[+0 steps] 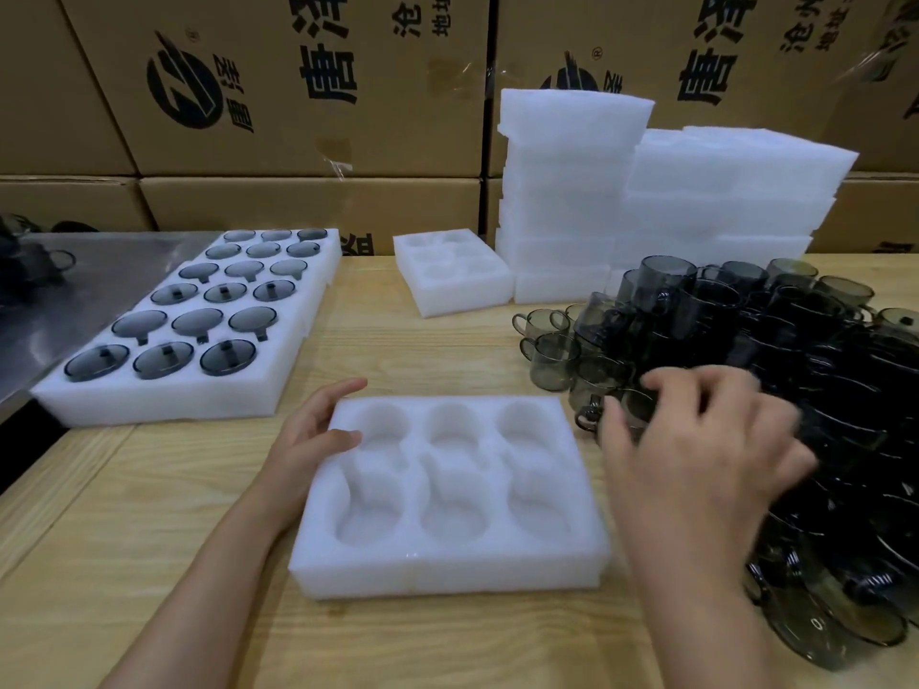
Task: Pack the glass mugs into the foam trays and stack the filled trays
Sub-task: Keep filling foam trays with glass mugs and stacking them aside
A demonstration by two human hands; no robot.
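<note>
The left hand (304,440) rests with loose, straight fingers on the empty white foam tray (447,574). The blurry right hand (696,440) curls over a smoky grey glass mug (627,397). I cannot tell if it holds it.

We see a white foam tray (447,574) lying flat near us, its six round pockets unfilled. A second six-pocket tray (462,295) sits farther back, just left of tall foam tray stacks (562,191). Smoky grey glass mugs (721,315) crowd the right, piled together, some tipped.

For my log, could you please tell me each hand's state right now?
Left hand: open, resting against the foam tray.
Right hand: blurred over the glass mugs; cannot tell.
</note>
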